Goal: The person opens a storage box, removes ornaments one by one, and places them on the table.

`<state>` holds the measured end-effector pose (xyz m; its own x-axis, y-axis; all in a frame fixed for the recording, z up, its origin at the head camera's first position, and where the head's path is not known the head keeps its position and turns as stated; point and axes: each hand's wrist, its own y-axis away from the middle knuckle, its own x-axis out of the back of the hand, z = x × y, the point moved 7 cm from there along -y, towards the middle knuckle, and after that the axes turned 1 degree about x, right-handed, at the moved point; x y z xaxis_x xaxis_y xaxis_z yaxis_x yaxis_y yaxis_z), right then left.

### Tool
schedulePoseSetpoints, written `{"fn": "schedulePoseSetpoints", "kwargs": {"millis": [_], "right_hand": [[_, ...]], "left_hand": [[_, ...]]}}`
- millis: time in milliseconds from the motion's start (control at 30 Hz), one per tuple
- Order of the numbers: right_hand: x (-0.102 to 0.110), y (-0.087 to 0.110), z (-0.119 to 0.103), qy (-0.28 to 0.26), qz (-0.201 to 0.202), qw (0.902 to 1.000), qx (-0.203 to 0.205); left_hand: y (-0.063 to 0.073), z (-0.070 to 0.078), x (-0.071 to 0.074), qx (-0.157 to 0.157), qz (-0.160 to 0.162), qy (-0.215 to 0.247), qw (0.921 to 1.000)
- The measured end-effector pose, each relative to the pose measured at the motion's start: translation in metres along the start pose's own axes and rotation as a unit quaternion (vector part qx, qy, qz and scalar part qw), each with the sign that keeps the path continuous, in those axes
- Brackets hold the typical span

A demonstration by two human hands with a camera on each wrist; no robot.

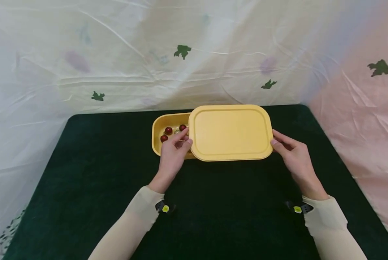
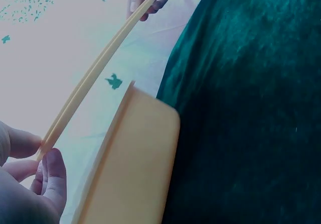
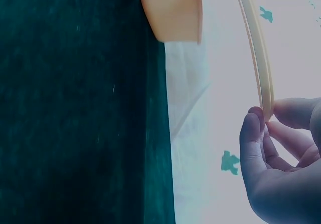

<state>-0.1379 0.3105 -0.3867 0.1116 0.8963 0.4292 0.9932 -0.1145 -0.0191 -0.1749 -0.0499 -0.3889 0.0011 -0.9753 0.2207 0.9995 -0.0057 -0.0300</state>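
A flat yellow lid point(image 1: 231, 133) with rounded corners is held between both hands, raised over the right part of a yellow box point(image 1: 156, 126). My left hand point(image 1: 172, 155) pinches the lid's left edge between thumb and fingers. At the opposite edge, my right hand point(image 1: 294, 157) pinches it the same way. Dark red balls point(image 1: 168, 130) lie in the box's uncovered left end; the lid hides the rest of the inside. In the left wrist view a gap shows between the lid point(image 2: 95, 76) and the box point(image 2: 135, 148).
The box stands near the back edge of a table covered in dark green cloth point(image 1: 109, 173). Behind it hangs a pale curtain point(image 1: 122, 54) with green leaf shapes. A pink curtain point(image 1: 353, 119) hangs along the right side.
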Motion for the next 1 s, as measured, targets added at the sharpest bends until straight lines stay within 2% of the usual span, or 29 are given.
{"fn": "schedulePoseSetpoints", "kwargs": {"millis": [400,700,1000], "right_hand": [[0.026,0.007,0.014,0.003,0.015,0.9996,-0.023],[0.045,0.006,0.027,0.023,0.013,0.9987,-0.043],[0.059,0.008,0.039,0.05,0.019,0.9963,-0.066]], "left_hand": [[0.002,0.002,-0.026,-0.023,-0.009,-0.007,0.9997],[0.003,0.007,-0.046,-0.036,-0.028,0.013,0.9989],[0.004,0.011,-0.067,-0.018,-0.048,0.033,0.9981]]}}
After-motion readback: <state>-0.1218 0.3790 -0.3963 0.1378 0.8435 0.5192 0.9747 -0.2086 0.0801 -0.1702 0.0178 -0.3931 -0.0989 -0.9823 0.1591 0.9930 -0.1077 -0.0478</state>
